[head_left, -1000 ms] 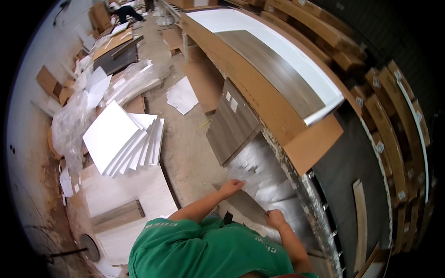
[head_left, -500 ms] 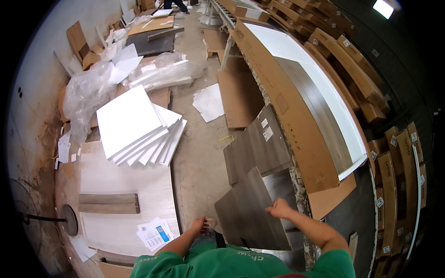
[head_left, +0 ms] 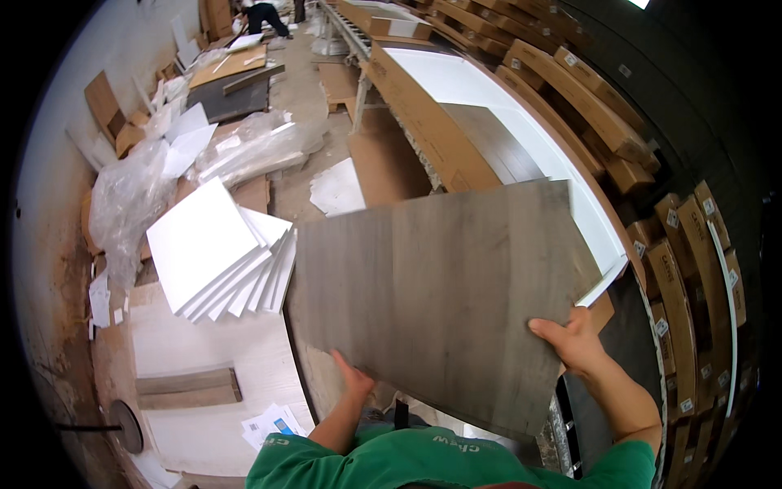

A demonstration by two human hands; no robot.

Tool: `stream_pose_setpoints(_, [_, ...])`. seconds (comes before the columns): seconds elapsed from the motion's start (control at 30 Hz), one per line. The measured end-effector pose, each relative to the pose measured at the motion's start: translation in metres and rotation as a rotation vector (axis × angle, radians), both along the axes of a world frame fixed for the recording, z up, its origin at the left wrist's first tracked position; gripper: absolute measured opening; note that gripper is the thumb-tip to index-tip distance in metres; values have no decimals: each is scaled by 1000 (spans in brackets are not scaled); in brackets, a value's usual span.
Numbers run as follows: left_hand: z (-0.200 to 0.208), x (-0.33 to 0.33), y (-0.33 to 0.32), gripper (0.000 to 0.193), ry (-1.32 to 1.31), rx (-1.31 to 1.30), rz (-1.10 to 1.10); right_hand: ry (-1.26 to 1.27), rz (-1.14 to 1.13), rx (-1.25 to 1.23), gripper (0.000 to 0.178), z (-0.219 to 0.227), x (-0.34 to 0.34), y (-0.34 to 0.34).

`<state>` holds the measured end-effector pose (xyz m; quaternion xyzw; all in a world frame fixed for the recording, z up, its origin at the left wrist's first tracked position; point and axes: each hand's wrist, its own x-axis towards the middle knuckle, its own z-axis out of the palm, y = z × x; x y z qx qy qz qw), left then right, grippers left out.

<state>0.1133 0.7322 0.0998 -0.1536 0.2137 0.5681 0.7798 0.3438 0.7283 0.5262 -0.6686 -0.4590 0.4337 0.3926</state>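
A large grey-brown wood-grain panel (head_left: 432, 285) is raised and tilted in front of me, over the near end of the carton. My right hand (head_left: 574, 338) is closed on its right edge, thumb on the face and fingers behind. At the lower left edge my left hand (head_left: 355, 376) holds the panel from below, some of its fingers hidden. Behind the panel lies a long open carton (head_left: 432, 122), with white foam (head_left: 521, 122) along its inside and another wood-grain board (head_left: 497, 138) in it.
White square panels (head_left: 204, 244) are stacked in a fan on the left. Near them lie a short wooden piece (head_left: 187, 389) and printed sheets (head_left: 273, 424) on a pale board (head_left: 269, 359). Plastic wrap (head_left: 130, 196) heaps by the wall. Packed cartons (head_left: 586, 130) line the right. Another person (head_left: 265, 18) bends far off.
My right hand has lifted the wood-grain panel from beside the bench, up and across in front of me. My left hand has come to its lower edge. The view has shifted right.
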Motion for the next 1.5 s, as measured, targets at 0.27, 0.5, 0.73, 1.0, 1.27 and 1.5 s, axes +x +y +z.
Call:
stream_pose_setpoints(0.27, [152,12,89,60,47,278,78,-40,-215,412,24,-13,106,-93])
stream_pose_setpoints(0.5, [286,63,160,47,375,466,43,45,-627,439,38,-63,198,-87])
stream_pose_setpoints(0.73, [355,149,282,44,729,571,30,196,-741,363,52,-86,267,-29])
stream_pose_setpoints(1.0, [349,275,404,52,708,531,-112,149,-882,339,54,-52,325,42])
stream_pose_setpoints(1.27, [313,340,494,47,812,597,-322,351,-871,398,51,-106,386,102])
stream_pose_setpoints(1.5, [265,324,529,25,1119,639,-866,231,-974,292,55,-157,413,122])
